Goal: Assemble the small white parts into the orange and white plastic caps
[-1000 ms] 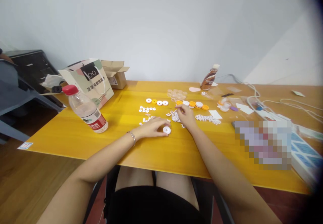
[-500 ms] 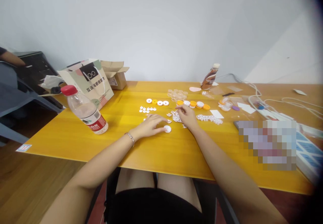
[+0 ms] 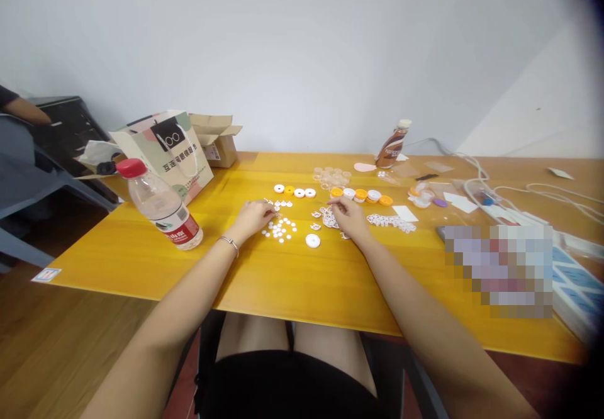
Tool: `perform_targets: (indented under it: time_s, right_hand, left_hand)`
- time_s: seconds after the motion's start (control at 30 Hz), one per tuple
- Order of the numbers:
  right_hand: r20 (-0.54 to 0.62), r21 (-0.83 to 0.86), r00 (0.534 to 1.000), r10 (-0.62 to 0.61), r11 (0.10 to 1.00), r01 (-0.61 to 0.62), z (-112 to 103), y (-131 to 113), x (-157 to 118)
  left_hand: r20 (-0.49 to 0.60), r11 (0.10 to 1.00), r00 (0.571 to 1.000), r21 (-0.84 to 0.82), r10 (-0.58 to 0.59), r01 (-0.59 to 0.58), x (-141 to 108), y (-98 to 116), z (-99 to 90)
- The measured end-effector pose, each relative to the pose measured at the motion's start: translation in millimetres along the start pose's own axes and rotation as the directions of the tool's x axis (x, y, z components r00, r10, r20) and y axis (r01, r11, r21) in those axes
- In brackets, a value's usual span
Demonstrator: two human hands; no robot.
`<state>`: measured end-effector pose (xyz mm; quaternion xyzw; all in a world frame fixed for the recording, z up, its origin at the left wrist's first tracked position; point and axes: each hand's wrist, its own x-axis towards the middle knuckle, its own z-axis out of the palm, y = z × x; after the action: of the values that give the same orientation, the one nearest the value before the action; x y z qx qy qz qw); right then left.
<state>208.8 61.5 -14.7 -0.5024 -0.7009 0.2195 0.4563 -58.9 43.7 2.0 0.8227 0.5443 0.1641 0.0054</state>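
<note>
My left hand (image 3: 255, 216) is at the left end of a group of small white pointed pieces (image 3: 284, 204), its fingertips drawn together. What they pinch, if anything, is too small to make out. Small flat white discs (image 3: 282, 229) lie scattered just right of this hand. My right hand (image 3: 348, 216) rests on the table by a pile of white lacy plastic parts (image 3: 329, 218), fingers curled in; their contents are hidden. A round white disc with a centre hole (image 3: 313, 241) lies between the hands, nearer to me.
Behind the hands are white and orange rings (image 3: 299, 192), stacked round cases (image 3: 361, 195) and clear cups (image 3: 332, 177). A water bottle (image 3: 160, 208), paper bag (image 3: 165, 155) and cardboard box (image 3: 219, 145) stand left. A brown drink bottle (image 3: 392, 145) and cables (image 3: 476, 173) are right.
My left hand has moved left and away from me, from beside the round white disc to the pointed pieces, uncovering the small flat discs. My right hand has hardly moved.
</note>
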Motion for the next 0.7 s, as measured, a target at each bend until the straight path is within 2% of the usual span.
perform_targets:
  time_s: [0.27, 0.37, 0.43, 0.53, 0.6, 0.7]
  right_hand:
    - [0.02, 0.004, 0.999, -0.034, 0.999, 0.034, -0.6, -4.6, -2.6]
    - [0.129, -0.005, 0.988, -0.083, 0.996, 0.085, -2.8, -14.3, -7.7]
    - [0.29, 0.029, 0.953, -0.091, 0.996, 0.086, -5.8, -22.5, -12.0]
    - [0.533, 0.084, 0.842, -0.083, 0.995, 0.045, -12.2, -33.3, -17.7]
    - [0.616, 0.083, 0.784, -0.076, 0.996, 0.031, -16.6, -37.9, -20.4]
    - [0.672, 0.043, 0.738, -0.06, 0.998, 0.042, -19.7, -40.5, -23.1]
  left_hand:
    - [0.022, 0.996, 1.0, 0.084, 0.005, -0.007, -0.6, 3.1, -2.2]
    - [0.027, 0.988, 1.0, 0.154, 0.007, -0.011, 0.1, 5.9, -3.4]
    - [0.033, 0.975, 0.999, 0.219, 0.026, -0.032, 0.7, 8.1, -3.9]
    - [0.049, 0.952, 0.997, 0.297, 0.065, -0.077, 1.2, 10.2, -4.0]
    - [0.039, 0.946, 0.997, 0.314, 0.071, -0.08, 1.0, 10.6, -4.1]
    - [-0.029, 0.961, 0.998, 0.273, 0.057, -0.047, -0.2, 12.2, -5.5]
